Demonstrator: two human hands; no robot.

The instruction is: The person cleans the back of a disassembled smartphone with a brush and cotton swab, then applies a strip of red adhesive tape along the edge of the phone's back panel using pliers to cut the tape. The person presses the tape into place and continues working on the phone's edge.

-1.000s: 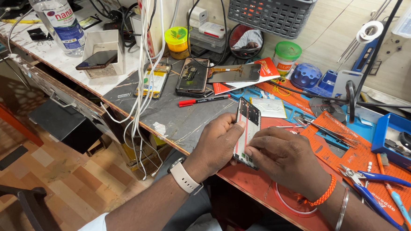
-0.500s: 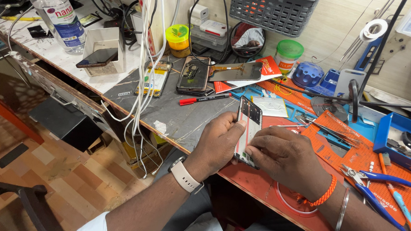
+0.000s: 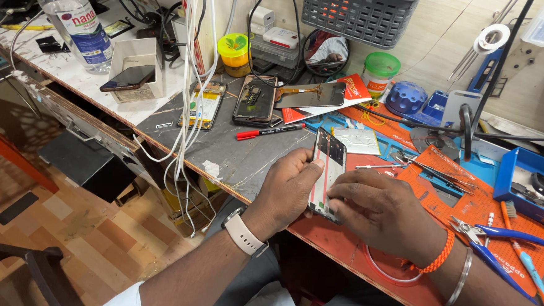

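Observation:
My left hand (image 3: 285, 191) grips the left edge of an opened phone frame (image 3: 327, 168), which stands tilted on its long side over the orange work mat (image 3: 468, 200). A red strip runs down the frame's pale inner face. My right hand (image 3: 384, 211) rests against the frame's lower right edge, fingers curled on it. A pale watch sits on my left wrist. An orange band and a metal bangle ring my right wrist.
Two opened phones (image 3: 256, 99) and a red marker (image 3: 267, 132) lie on the grey bench. A plastic bottle (image 3: 74, 18), a white box with a phone on it (image 3: 130, 71), hanging cables (image 3: 192, 74), blue-handled pliers (image 3: 497, 236) and a blue tray (image 3: 531, 182) surround the mat.
The phone frame has tipped slightly more upright between my hands. Both hands stay in nearly the same place.

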